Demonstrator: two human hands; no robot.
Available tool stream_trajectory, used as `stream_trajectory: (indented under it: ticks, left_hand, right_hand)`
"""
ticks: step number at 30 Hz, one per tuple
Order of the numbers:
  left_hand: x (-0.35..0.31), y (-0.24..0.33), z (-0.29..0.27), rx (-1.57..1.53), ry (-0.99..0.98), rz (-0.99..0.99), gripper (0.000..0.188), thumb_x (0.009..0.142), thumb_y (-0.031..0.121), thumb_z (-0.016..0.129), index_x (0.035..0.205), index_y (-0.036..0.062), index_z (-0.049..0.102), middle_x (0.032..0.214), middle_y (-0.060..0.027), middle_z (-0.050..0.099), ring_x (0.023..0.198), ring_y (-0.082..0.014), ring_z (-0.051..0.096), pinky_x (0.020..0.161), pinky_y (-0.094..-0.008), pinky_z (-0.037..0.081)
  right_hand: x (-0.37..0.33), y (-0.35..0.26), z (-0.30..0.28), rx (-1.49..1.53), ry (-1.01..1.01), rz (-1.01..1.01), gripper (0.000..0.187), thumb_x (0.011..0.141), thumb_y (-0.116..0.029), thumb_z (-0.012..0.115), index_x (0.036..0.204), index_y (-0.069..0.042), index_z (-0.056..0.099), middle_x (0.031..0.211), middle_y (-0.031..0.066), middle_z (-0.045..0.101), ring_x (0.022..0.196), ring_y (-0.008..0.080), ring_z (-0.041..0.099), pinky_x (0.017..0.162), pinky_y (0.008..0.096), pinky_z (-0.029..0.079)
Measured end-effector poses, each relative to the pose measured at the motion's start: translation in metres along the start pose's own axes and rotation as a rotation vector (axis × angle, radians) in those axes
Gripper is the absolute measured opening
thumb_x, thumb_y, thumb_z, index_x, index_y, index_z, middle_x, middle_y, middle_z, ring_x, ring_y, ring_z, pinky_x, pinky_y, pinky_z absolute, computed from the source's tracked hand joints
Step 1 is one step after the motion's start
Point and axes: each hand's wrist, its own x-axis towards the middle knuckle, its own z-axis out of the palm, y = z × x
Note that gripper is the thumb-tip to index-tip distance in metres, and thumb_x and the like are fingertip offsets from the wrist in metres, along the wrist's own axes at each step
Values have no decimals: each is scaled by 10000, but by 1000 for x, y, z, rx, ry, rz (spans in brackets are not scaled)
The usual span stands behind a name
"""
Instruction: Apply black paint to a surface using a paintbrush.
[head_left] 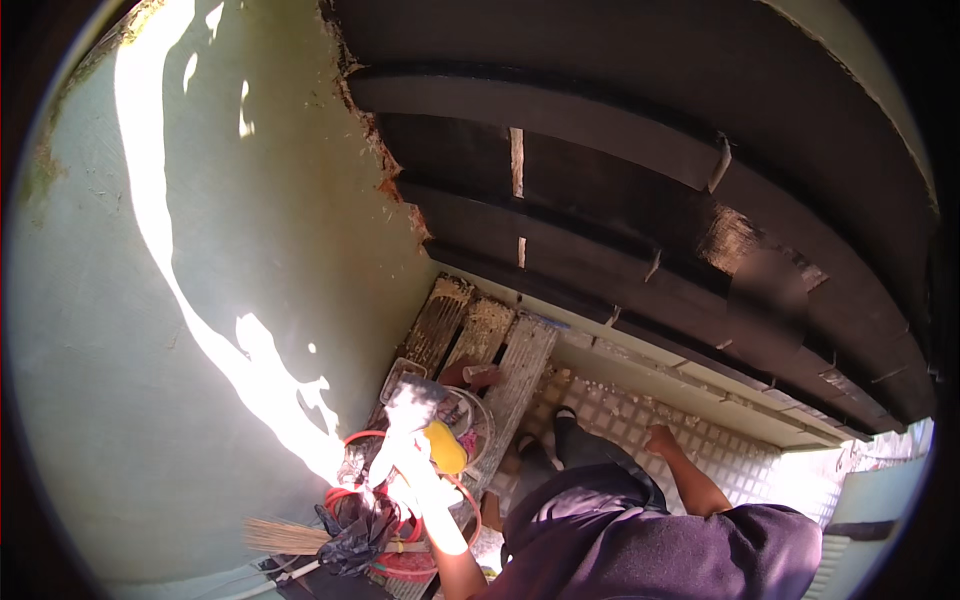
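Observation:
My left hand [402,465] reaches into a heap of tools on a wooden bench, and strong sun washes out its fingers. Just beyond it is a flat grey piece [415,396]; whether the hand grips it I cannot tell. Beside the hand sits a rounded yellow object [445,447], in or against a pale round container [478,412]. Red hoop-like rims [463,490] curve around the heap. My right hand [660,440] hangs low over the tiled floor, fingers loosely apart, nothing visible in it.
The slatted wooden bench [525,350] runs along the pale green wall [250,230]. A straw broom [285,537] and a crumpled black plastic bag [355,540] lie at the near end. Dark boards [600,160] span the far side. Debris lies on the tiled floor [610,400].

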Motion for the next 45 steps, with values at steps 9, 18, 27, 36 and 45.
stream_trajectory:
  ticks: [9,18,27,36,45]
  left_hand:
    - [-41,20,105,466,-215,136,349,962,340,533,979,3,618,767,-52,585,588,-131,512,541,-248,413]
    - [-91,4,191,743,-732,399,528,1001,403,422,1135,-80,589,1149,-179,643,1115,-273,580,942,-325,424]
    - [-147,-33,257,1084,-1227,790,277,964,229,485,1104,16,594,1048,-137,646,911,-331,620,729,-391,471]
    - [-196,-76,295,1054,-1165,832,362,874,303,643,989,-40,649,784,-253,648,780,-431,638,642,-469,487]
    - [-211,-83,331,1437,-1508,1046,273,870,298,587,913,39,663,759,-208,653,757,-424,631,638,-491,511]
  right_hand:
    - [9,-160,-179,547,270,29,281,786,-77,606,1051,-17,677,992,175,669,939,344,635,823,405,496]
    - [-28,-237,-349,797,373,-239,386,785,-121,654,1165,-55,646,981,137,606,940,301,592,846,354,471]
    - [-50,-177,-370,868,556,-242,442,737,-59,605,1177,-85,644,964,87,601,894,254,565,847,364,423]
    - [-89,-120,-369,721,573,-142,493,710,-63,597,1201,-97,629,989,91,587,951,268,551,889,376,415]
    - [-101,-96,-367,726,697,-197,431,716,-136,680,1144,-93,659,836,58,608,809,240,572,816,358,431]
